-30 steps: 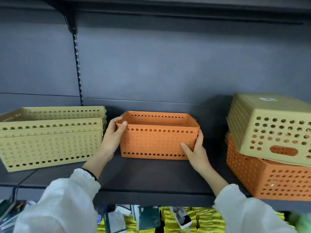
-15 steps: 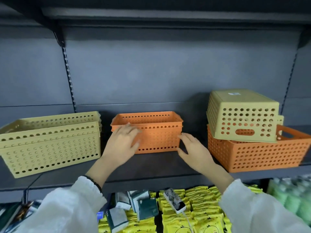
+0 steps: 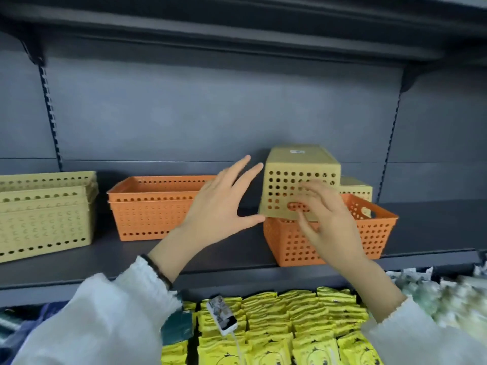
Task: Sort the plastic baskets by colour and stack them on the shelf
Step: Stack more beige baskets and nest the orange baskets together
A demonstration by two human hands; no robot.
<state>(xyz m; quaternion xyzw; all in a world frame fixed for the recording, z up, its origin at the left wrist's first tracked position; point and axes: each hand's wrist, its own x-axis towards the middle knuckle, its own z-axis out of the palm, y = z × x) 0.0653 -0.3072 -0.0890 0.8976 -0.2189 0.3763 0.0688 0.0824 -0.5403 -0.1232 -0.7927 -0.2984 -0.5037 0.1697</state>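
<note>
On the dark grey shelf [image 3: 237, 262], a yellow basket [image 3: 297, 180] sits upside down, its perforated end wall and handle slot facing out, a small white label on its upturned base. It rests in an upright orange basket [image 3: 369, 233] at the right. The left hand [image 3: 218, 206] hovers beside it with an open grip, fingers spread, holding nothing. The right hand [image 3: 324, 219], blurred, is spread in front of both baskets; contact cannot be told. Nested orange baskets [image 3: 150, 206] stand mid-shelf, nested yellow baskets [image 3: 44, 212] at the left.
</note>
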